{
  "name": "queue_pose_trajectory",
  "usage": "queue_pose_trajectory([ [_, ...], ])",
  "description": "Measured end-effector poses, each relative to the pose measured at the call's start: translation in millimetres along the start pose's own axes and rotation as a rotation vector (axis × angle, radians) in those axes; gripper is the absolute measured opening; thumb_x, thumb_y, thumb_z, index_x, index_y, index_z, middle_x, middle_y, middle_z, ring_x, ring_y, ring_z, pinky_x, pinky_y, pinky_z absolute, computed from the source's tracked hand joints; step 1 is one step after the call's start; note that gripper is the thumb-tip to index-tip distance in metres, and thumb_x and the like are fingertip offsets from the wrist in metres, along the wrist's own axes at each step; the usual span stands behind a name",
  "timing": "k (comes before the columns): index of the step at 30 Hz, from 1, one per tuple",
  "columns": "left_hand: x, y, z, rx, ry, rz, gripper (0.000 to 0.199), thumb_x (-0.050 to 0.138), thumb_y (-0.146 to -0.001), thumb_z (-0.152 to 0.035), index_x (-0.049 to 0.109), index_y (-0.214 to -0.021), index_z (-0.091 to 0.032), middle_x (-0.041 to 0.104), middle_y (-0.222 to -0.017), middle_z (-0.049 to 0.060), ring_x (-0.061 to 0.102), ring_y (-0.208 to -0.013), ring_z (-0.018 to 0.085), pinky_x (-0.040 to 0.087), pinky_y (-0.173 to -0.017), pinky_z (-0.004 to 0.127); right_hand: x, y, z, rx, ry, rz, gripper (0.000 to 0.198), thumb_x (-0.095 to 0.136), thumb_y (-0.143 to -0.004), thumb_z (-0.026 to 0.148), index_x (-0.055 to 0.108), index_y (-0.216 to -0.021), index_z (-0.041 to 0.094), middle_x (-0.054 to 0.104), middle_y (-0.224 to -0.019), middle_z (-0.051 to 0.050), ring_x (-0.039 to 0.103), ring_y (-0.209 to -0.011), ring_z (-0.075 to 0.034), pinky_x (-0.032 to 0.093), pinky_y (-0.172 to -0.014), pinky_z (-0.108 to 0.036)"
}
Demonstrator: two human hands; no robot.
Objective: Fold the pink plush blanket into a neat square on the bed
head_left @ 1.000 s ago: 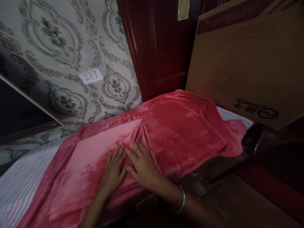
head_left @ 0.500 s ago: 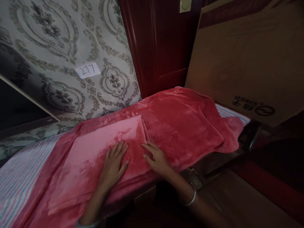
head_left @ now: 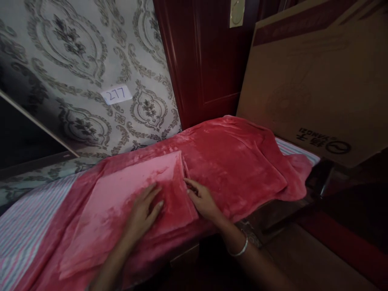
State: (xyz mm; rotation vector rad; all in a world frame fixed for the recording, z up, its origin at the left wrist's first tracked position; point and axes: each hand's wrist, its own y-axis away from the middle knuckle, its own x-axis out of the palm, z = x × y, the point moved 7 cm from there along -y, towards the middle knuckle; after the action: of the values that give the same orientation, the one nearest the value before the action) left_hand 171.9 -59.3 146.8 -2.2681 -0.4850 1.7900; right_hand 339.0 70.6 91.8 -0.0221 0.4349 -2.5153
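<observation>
A plush red-pink blanket [head_left: 233,165] lies spread out, with a folded lighter-pink section [head_left: 121,194] on its left half. My left hand [head_left: 144,210] is over this folded section, palm down, thumb apart from the fingers; it grips nothing. At the right edge of the fold is my right hand [head_left: 201,198], its fingers and thumb bent around the layered edge. The fingertips partly disappear against the cloth there. A light bracelet [head_left: 241,248] circles the right wrist.
Striped cloth [head_left: 33,222] shows under the blanket at left and at far right. Behind stand patterned wallpaper with a paper label [head_left: 118,94] reading 277, and a dark red door [head_left: 209,60]. A large cardboard box [head_left: 312,81] leans at the right.
My left hand's fingers have drawn together and lifted somewhat from flat on the cloth. My right fingers have curled in at the fold's edge, whose layers now part slightly. The view has shifted slightly.
</observation>
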Motion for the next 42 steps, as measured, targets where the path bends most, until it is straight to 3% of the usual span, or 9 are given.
queue_pose_trajectory([
  [3, -13, -41, -15, -0.062, 0.119, -0.033, 0.035, 0.049, -0.095, -0.046, 0.068, -0.106, -0.018, 0.073, -0.108, 0.010, 0.069, -0.101, 0.024, 0.055, -0.091, 0.039, 7, 5, 16, -0.064, 0.011, 0.008, 0.050, 0.053, -0.088, 0.022, 0.063, -0.137, 0.020, 0.070, -0.130, -0.009, 0.068, -0.114, -0.025, 0.055, -0.100, -0.044],
  [6, -2, -93, -30, -0.191, 0.054, 0.061, 0.041, 0.061, -0.086, -0.049, 0.063, -0.109, -0.015, 0.071, -0.101, 0.011, 0.068, -0.086, 0.023, 0.054, -0.077, 0.034, 17, 10, 33, -0.158, 0.079, 0.024, 0.055, 0.052, -0.087, 0.020, 0.059, -0.142, 0.020, 0.062, -0.142, -0.010, 0.058, -0.131, -0.026, 0.046, -0.112, -0.047],
  [9, 26, -130, -37, -0.283, -0.123, 0.285, 0.047, 0.068, -0.081, -0.049, 0.062, -0.110, -0.013, 0.072, -0.100, 0.014, 0.069, -0.088, 0.026, 0.050, -0.074, 0.033, 29, 15, 37, -0.194, 0.174, 0.058, 0.060, 0.056, -0.085, 0.019, 0.055, -0.145, 0.017, 0.057, -0.147, -0.013, 0.051, -0.138, -0.027, 0.040, -0.117, -0.049],
  [12, 41, -145, -33, -0.336, -0.197, 0.357, 0.032, 0.070, -0.078, -0.032, 0.066, -0.104, -0.013, 0.073, -0.102, 0.017, 0.070, -0.095, 0.028, 0.047, -0.075, 0.031, 29, 17, 31, -0.183, 0.190, 0.077, 0.057, 0.060, -0.086, 0.026, 0.059, -0.142, 0.018, 0.058, -0.146, -0.014, 0.052, -0.138, -0.029, 0.041, -0.116, -0.051],
  [16, 45, -143, -15, -0.347, -0.119, 0.303, 0.021, 0.058, -0.082, -0.022, 0.067, -0.098, -0.013, 0.074, -0.102, 0.014, 0.069, -0.094, 0.024, 0.045, -0.075, 0.029, 4, 2, 10, -0.080, 0.030, 0.048, 0.038, 0.054, -0.093, 0.031, 0.072, -0.125, 0.022, 0.072, -0.126, -0.010, 0.068, -0.115, -0.026, 0.053, -0.103, -0.047],
  [21, 45, -130, 8, -0.330, 0.100, 0.167, 0.022, 0.049, -0.082, -0.029, 0.063, -0.091, -0.015, 0.069, -0.086, 0.003, 0.061, -0.081, 0.019, 0.045, -0.070, 0.027, -26, -42, -29, 0.127, -0.135, -0.079, 0.029, 0.060, -0.082, 0.023, 0.078, -0.105, 0.021, 0.078, -0.106, -0.007, 0.071, -0.097, -0.022, 0.056, -0.092, -0.039],
  [28, 50, -120, 22, -0.338, 0.466, -0.030, 0.022, 0.052, -0.070, -0.042, 0.054, -0.073, -0.020, 0.048, -0.065, -0.005, 0.045, -0.065, 0.015, 0.035, -0.060, 0.027, 1, -96, -52, 0.330, -0.246, 0.004, 0.033, 0.061, -0.079, 0.018, 0.073, -0.110, 0.016, 0.070, -0.074, 0.001, 0.061, -0.056, -0.012, 0.049, -0.051, -0.021],
  [37, 47, -118, 18, -0.387, 0.378, -0.066, 0.014, 0.053, -0.072, -0.034, 0.049, -0.067, -0.021, 0.046, -0.060, -0.006, 0.045, -0.062, 0.013, 0.033, -0.060, 0.025, 18, -121, -48, 0.372, -0.212, 0.039, 0.002, 0.063, -0.072, 0.016, 0.062, -0.071, 0.018, 0.050, -0.051, 0.009, 0.044, -0.045, -0.008, 0.035, -0.044, -0.017],
  [42, 47, -119, 16, -0.431, 0.271, -0.041, 0.012, 0.057, -0.076, -0.032, 0.051, -0.072, -0.022, 0.053, -0.063, -0.005, 0.052, -0.064, 0.015, 0.038, -0.061, 0.024, 27, -125, -48, 0.455, -0.208, 0.100, 0.020, 0.063, -0.075, 0.018, 0.050, -0.059, 0.021, 0.045, -0.044, 0.008, 0.044, -0.041, -0.009, 0.037, -0.044, -0.018],
])
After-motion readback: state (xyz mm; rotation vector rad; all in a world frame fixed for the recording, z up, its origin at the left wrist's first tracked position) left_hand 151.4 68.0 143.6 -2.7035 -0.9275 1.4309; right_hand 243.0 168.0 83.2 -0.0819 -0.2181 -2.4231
